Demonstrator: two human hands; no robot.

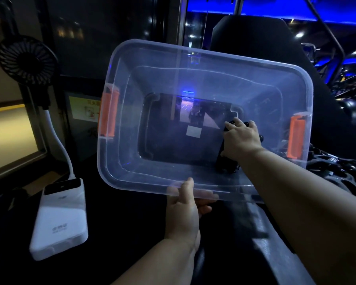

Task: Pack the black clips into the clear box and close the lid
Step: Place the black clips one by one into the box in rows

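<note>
Two hands are at work on the clear box (119, 173), which is tipped up so that its open mouth faces the camera. The left hand (183, 210) grips the near rim: the thumb lies over the edge on the inside and the other fingers show through the plastic on the outside. The right hand (240, 138) reaches over the same rim, deep into the box, its fingers curled round a bunch of black clips (224, 161). These clips sit under the palm and hang below it, in the right part of the box floor near the lower corner; whether they touch the floor I cannot tell. A small white label (193, 132) lies on the box floor just left of this hand. An orange latch (109, 116) sits on the left end of the box and a second orange latch (296, 138) on the right end. More loose clips (333, 167) lie in a dark heap outside the box, beside its right end. To the left, on the dark surface, rests a white power bank (60, 219), with a black fan (27, 60) on a white bent neck above it.
</note>
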